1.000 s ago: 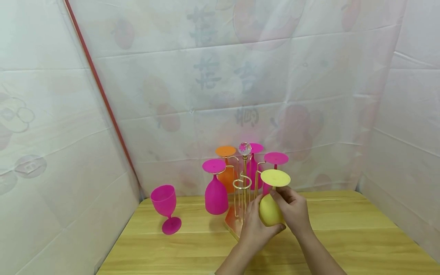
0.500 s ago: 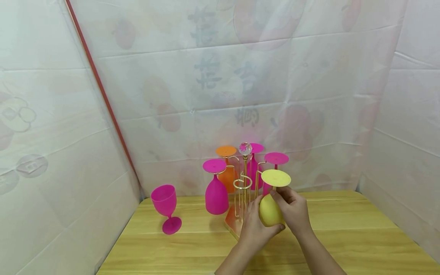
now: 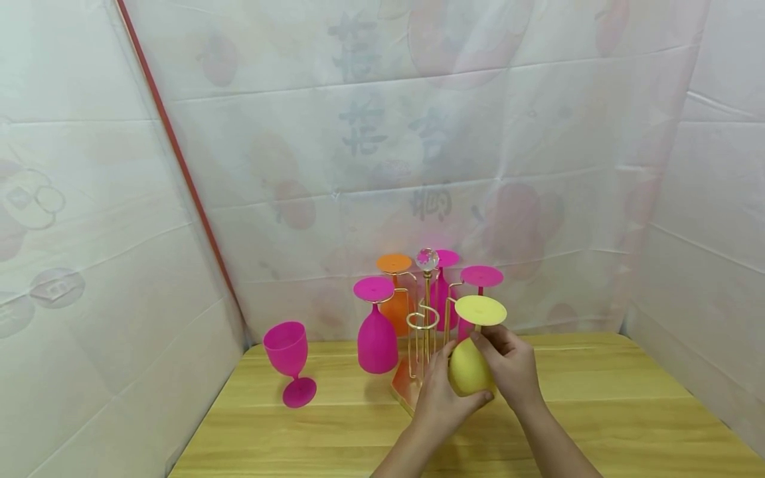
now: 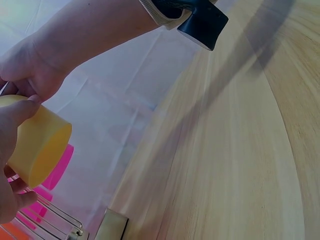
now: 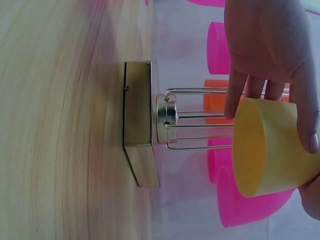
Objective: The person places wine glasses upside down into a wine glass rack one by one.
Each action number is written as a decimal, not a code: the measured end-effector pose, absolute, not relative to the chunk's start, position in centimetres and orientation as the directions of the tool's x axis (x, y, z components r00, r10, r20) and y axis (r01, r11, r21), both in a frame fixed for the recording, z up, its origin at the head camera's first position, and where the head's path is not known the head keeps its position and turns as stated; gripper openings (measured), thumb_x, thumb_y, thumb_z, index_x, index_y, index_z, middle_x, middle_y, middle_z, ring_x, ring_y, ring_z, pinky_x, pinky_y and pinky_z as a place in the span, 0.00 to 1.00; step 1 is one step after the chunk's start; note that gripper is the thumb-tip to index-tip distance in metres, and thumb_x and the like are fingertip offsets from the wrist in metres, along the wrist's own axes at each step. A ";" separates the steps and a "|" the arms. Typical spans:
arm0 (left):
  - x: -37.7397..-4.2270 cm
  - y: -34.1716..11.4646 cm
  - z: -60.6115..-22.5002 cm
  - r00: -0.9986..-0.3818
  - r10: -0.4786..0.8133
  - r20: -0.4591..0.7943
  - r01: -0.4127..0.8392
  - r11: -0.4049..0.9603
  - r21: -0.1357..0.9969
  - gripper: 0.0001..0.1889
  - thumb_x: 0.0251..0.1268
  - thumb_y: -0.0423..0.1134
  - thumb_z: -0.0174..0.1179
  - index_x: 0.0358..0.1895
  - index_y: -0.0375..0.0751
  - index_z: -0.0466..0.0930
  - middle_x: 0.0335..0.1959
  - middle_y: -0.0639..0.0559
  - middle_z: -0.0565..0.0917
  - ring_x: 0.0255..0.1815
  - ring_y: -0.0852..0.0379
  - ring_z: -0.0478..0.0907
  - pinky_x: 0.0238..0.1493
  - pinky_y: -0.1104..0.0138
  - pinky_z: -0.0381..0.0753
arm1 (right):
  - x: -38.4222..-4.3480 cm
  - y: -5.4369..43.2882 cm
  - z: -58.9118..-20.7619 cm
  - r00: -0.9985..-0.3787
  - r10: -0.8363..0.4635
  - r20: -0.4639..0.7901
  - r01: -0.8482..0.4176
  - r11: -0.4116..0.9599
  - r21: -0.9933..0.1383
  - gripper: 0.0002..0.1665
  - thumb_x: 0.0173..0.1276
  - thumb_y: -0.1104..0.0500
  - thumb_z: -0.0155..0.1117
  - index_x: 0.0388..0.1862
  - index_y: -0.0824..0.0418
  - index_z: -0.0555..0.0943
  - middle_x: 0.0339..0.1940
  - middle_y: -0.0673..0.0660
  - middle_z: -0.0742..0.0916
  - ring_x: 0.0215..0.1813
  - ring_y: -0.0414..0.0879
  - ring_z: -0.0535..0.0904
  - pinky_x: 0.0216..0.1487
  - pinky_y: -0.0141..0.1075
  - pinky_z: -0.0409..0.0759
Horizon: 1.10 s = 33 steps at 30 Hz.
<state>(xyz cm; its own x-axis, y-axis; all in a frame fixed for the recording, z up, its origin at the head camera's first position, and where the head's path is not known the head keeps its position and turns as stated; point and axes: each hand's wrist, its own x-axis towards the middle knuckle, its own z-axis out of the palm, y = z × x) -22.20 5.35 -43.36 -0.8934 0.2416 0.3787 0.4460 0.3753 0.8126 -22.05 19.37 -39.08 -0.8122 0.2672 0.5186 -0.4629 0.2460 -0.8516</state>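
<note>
A yellow plastic goblet [image 3: 469, 370] hangs upside down in my two hands, above the table at the front right of a gold wire rack [image 3: 425, 302]. My left hand [image 3: 442, 395] holds its bowl, thumb on the near side and fingers behind. Higher up, my right hand [image 3: 512, 368] pinches it at the stem, just under the round foot [image 3: 481, 310]. The right wrist view shows the goblet's open rim [image 5: 248, 147] facing the table, apart from the rack's gold base [image 5: 139, 107]. Parts of my right fingers are hidden.
Inverted magenta goblets [image 3: 376, 342] and an orange goblet [image 3: 394, 309] hang on the rack, topped by a clear faceted ball [image 3: 427, 259]. A wire loop [image 3: 422, 321] faces front. Another magenta goblet [image 3: 287, 350] stands upright at left on the wooden table [image 3: 251, 438]. Printed cloth walls surround it.
Both hands keep the same hold. The yellow goblet's bowl shifts very slightly left, with the left hand. The rest of the scene stays nearly the same.
</note>
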 end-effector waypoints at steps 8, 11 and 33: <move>-22.1 5.1 -43.4 -0.894 0.235 0.382 0.445 0.376 0.812 0.49 0.45 0.59 0.76 0.72 0.56 0.61 0.62 0.63 0.71 0.55 0.63 0.70 0.51 0.63 0.77 | -22.1 19.3 -39.1 -0.811 0.273 0.517 -0.454 0.262 -0.851 0.12 0.67 0.57 0.68 0.43 0.65 0.84 0.35 0.51 0.88 0.37 0.38 0.84 0.39 0.29 0.83; -22.1 5.0 -43.4 -0.892 0.241 0.382 0.448 0.370 0.814 0.49 0.46 0.59 0.75 0.72 0.54 0.61 0.61 0.63 0.71 0.56 0.63 0.70 0.51 0.63 0.77 | -22.0 19.3 -39.2 -0.810 0.271 0.520 -0.458 0.263 -0.849 0.13 0.67 0.58 0.67 0.45 0.66 0.84 0.35 0.50 0.88 0.38 0.38 0.84 0.39 0.29 0.84; -19.8 -1.8 -42.7 -0.804 0.427 0.414 0.591 0.498 0.635 0.33 0.56 0.48 0.72 0.64 0.56 0.66 0.35 0.66 0.81 0.30 0.72 0.74 0.30 0.78 0.76 | -22.5 19.8 -39.7 -0.809 0.262 0.525 -0.426 0.354 -0.833 0.12 0.67 0.56 0.68 0.46 0.61 0.85 0.36 0.46 0.89 0.39 0.34 0.85 0.40 0.27 0.83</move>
<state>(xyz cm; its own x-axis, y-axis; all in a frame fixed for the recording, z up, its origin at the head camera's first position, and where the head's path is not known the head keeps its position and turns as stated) -19.82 -1.80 -42.66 -0.8041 0.4266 0.4140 0.5909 0.4975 0.6350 -22.49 19.82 -39.65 -0.8094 0.2621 0.5255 -0.4258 0.3542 -0.8326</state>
